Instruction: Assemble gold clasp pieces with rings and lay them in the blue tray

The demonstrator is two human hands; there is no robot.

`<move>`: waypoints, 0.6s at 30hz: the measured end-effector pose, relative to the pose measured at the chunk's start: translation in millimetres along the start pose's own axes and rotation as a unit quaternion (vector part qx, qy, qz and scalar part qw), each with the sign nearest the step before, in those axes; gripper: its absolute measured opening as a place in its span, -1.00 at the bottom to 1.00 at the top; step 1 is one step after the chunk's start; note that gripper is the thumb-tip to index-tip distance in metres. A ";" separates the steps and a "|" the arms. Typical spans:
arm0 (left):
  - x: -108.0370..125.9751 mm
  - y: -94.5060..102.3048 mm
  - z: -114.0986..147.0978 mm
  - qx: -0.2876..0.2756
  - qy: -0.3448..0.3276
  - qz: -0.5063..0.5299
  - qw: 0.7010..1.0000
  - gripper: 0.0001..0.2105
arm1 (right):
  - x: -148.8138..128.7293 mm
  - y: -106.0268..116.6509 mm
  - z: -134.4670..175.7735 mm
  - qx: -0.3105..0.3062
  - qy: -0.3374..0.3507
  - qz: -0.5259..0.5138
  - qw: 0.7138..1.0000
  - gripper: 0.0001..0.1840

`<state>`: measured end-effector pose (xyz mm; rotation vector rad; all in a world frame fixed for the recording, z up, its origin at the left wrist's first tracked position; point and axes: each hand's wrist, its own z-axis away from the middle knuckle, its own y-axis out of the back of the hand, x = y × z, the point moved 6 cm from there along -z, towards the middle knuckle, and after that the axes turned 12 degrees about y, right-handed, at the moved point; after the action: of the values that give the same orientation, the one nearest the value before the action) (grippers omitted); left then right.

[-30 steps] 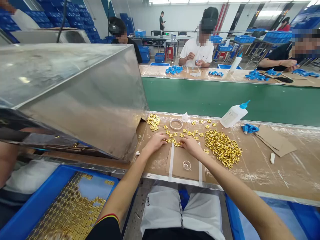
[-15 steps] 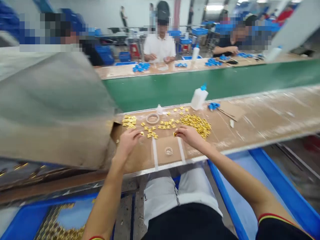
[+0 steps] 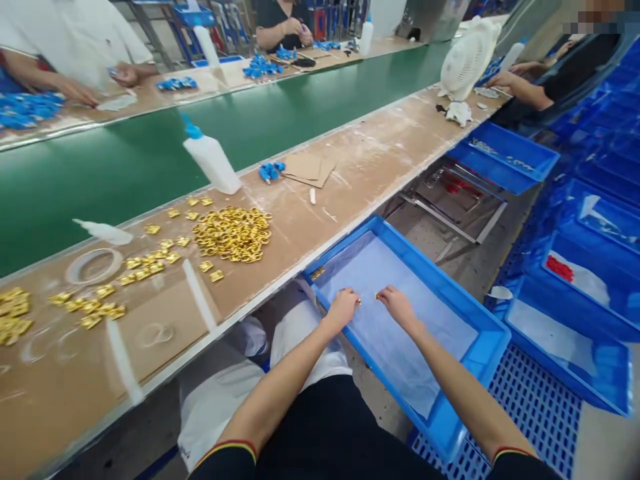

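Note:
Over a blue tray [image 3: 487, 350] lined with white sheet [image 3: 400, 267], both of my hands are held close together, a small gap between them. My left hand [image 3: 344, 309] is closed, pinching a small gold piece [image 3: 359, 302] at the fingertips. A second small gold piece [image 3: 377, 296] is pinched by my right hand [image 3: 397, 308]. A few gold pieces [image 3: 317, 273] lie in the tray's near-left corner. On the bench, a heap of gold ring-like pieces [image 3: 233, 233] sits beside scattered square gold pieces [image 3: 145, 269].
A white bottle with blue cap [image 3: 213, 160], a small dropper bottle [image 3: 105, 231] and a tape roll [image 3: 94, 265] stand or lie on the bench [image 3: 280, 247]. Beyond runs a green belt [image 3: 320, 107]. Co-workers sit opposite and far right, near a white fan [image 3: 467, 60].
My view has swung right. Both hands have moved from above the bench to over the blue tray at the right, each still pinching a gold piece.

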<state>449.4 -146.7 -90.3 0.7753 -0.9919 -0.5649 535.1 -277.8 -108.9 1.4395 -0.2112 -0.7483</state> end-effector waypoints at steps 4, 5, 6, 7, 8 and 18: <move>30.1 -72.0 -33.4 -0.110 -0.023 -0.060 0.992 -0.70 | 31.6 -32.7 32.2 -0.045 -0.066 -0.001 0.997 -0.85; 33.1 -81.2 -35.6 -0.124 -0.026 -0.072 0.989 -0.69 | 35.5 -36.9 37.4 -0.052 -0.077 -0.002 0.996 -0.85; 35.0 -88.0 -37.0 -0.134 -0.029 -0.083 0.987 -0.69 | 37.8 -40.4 41.4 -0.057 -0.085 -0.004 0.995 -0.86; 36.1 -92.7 -38.0 -0.141 -0.030 -0.091 0.985 -0.69 | 38.6 -43.1 44.1 -0.061 -0.091 -0.006 0.994 -0.87; 37.0 -95.4 -38.6 -0.145 -0.032 -0.098 0.984 -0.68 | 38.3 -45.2 46.1 -0.064 -0.097 -0.007 0.993 -0.88; 1.1 9.1 59.2 -0.103 -0.041 -0.020 0.994 -0.70 | -2.4 13.3 53.3 -0.011 -0.087 0.019 0.996 -0.77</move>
<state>397.8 -160.5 -63.2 0.5940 -0.9769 -0.7266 508.1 -320.4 -87.2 1.3471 -0.3616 -0.8429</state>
